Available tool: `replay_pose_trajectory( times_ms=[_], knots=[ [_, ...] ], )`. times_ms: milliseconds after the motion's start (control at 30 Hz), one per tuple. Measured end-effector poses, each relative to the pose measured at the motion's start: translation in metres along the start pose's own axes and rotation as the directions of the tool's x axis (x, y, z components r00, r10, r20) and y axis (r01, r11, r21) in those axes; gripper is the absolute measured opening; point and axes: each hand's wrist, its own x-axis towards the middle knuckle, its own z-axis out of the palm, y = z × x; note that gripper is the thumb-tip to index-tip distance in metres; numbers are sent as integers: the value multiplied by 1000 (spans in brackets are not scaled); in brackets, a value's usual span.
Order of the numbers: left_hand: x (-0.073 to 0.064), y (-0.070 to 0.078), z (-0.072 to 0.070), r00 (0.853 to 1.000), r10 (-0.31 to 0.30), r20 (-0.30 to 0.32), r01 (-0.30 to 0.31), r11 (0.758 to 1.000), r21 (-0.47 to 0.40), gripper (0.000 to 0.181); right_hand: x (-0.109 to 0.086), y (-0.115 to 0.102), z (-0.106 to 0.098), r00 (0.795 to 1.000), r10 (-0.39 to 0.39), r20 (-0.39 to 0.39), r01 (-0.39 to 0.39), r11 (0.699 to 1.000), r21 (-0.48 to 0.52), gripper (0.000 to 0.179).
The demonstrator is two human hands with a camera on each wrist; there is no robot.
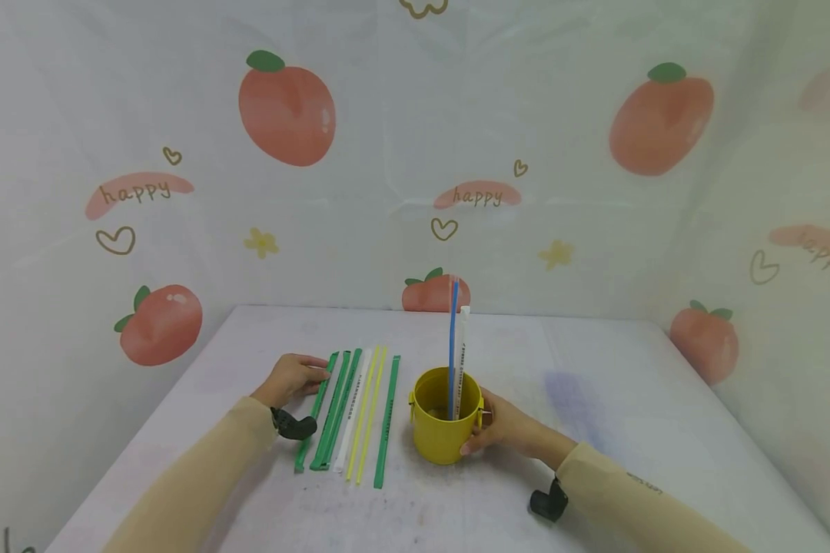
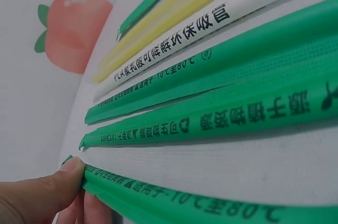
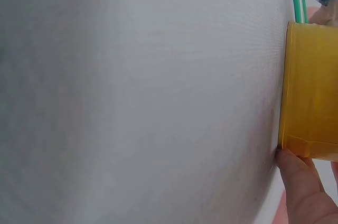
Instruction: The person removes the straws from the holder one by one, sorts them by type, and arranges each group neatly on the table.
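My left hand point(image 1: 293, 379) pinches the far end of the leftmost green-wrapped straw point(image 1: 319, 404), thumb on top in the left wrist view. To its right lie more straws in a row: two in green wrappers point(image 2: 222, 115), one in a white wrapper point(image 2: 174, 44), two thin yellow ones point(image 1: 374, 399) and another green one point(image 1: 387, 422). My right hand point(image 1: 510, 427) holds the yellow bucket point(image 1: 441, 442) from its right side, thumb low on the wall. A blue straw point(image 1: 453, 330) and a white-wrapped straw point(image 1: 463, 349) stand upright in the bucket.
The pale table point(image 1: 498, 514) meets a white curtain point(image 1: 360, 192) printed with peaches at the back and sides. Black wrist cameras point(image 1: 293, 424) sit on both wrists. A faint purple stain point(image 1: 569, 395) marks the table right of the bucket.
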Motion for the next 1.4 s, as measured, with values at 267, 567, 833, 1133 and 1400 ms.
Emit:
replay_pose_trajectory(
  times_ms=[267, 567, 833, 1133, 1400],
  knots=[
    [2, 0, 3, 1000, 11, 1, -11, 1000, -2, 37, -1, 0, -2, 1000, -10, 11, 10, 1000, 6, 101],
    [-1, 3, 4, 1000, -4, -5, 5, 999, 34, 37, -1, -1, -3, 1000, -6, 14, 6, 1000, 2, 102],
    [3, 4, 5, 1000, 6, -13, -5, 997, 72, 36, -1, -4, -5, 999, -17, 27, 16, 1000, 22, 102],
    [1, 5, 6, 1000, 13, -19, -11, 995, 103, 35, -1, -5, -5, 1000, -9, 26, 8, 1000, 22, 102],
    [1, 6, 6, 1000, 6, -21, -4, 994, 109, 34, -1, -5, -5, 999, -12, 35, 11, 999, 37, 101]
  ],
)
